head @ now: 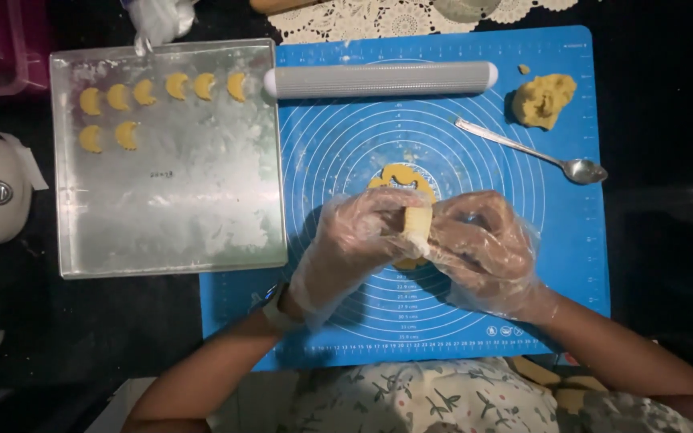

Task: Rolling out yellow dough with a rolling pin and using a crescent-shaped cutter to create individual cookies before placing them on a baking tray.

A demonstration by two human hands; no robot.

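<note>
Meanwhile, over the middle of a blue silicone baking mat point(314, 321), two hands in thin clear plastic gloves meet around a small pale-yellow piece of dough point(417, 222). The left hand point(354, 240) curls in from the mat's left side, the right hand point(479, 244) from its right, and the piece sits pinched between the fingertips of both, lifted clear of the mat. Both hands are closed on it in a light grasp rather than a fist, a hold that appears suited to shaping or freeing something soft without crushing it.

Directly under and just beyond the hands lies a flat sheet of rolled dough point(401, 178) with scalloped bites cut from its edge, resting at the centre of the mat's printed rings. A grey rolling pin point(380, 79) is parked along the mat's far edge, seemingly out of the way of the hands. Near the far right corner sits a rough lump of spare dough point(543, 99), and a metal spoon point(535, 150) lies slanted just beside it, bowl toward the right edge.

Touching the mat's left edge is a shiny square baking tray point(170, 216), kept within easy reach. Eight small crescents point(146, 92) of dough stand apart in two rows along its far edge, six in the far row and two starting the nearer one.
</note>
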